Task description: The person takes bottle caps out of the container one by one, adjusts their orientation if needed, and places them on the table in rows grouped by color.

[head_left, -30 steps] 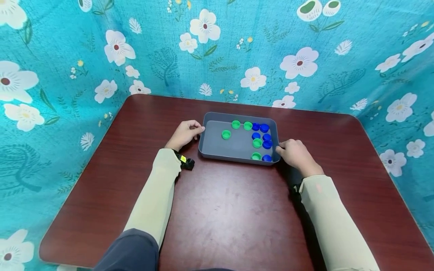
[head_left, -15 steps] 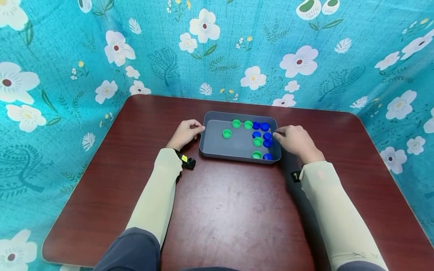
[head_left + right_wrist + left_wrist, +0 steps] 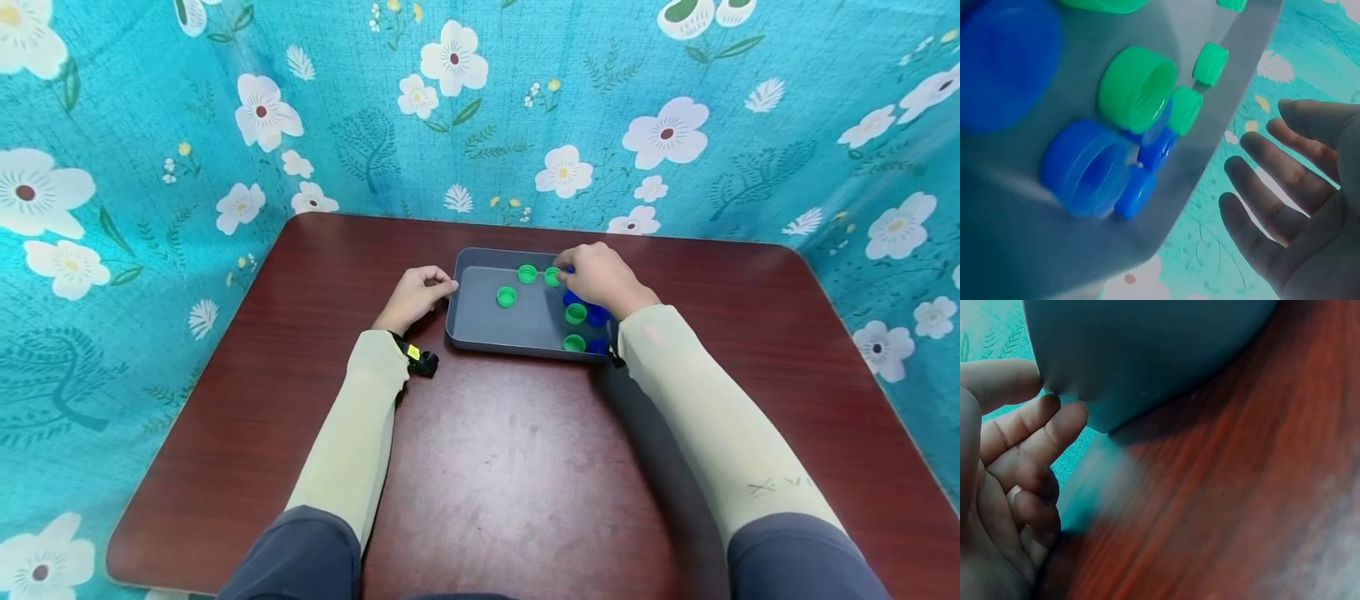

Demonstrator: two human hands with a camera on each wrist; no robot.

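Note:
A shallow grey tray [image 3: 480,321] lies on the table, holding several green bottle caps [image 3: 506,297] and blue bottle caps [image 3: 597,317]. My left hand [image 3: 415,295] pinches the tray's left rim; close up, the thumb [image 3: 1013,381] meets the wall's edge with the other fingers curled beside it. Over the tray's back right part hovers my right hand [image 3: 600,275], its fingers relaxed and apart in the right wrist view, with nothing held. Its fingertips are close to a green cap [image 3: 552,276], and it hides some blue caps. Hollow undersides show on a nearby green cap [image 3: 1125,90] and blue cap [image 3: 1069,165].
The dark red wooden table [image 3: 480,467] has rounded corners and extends around the tray. A blue floral curtain [image 3: 360,125] hangs behind it and along both sides. A black wrist camera [image 3: 423,362] sits by the left cuff.
My right hand has left the tray's right rim and moved left and away from me, over the caps at the back. My left hand has stayed at the left rim.

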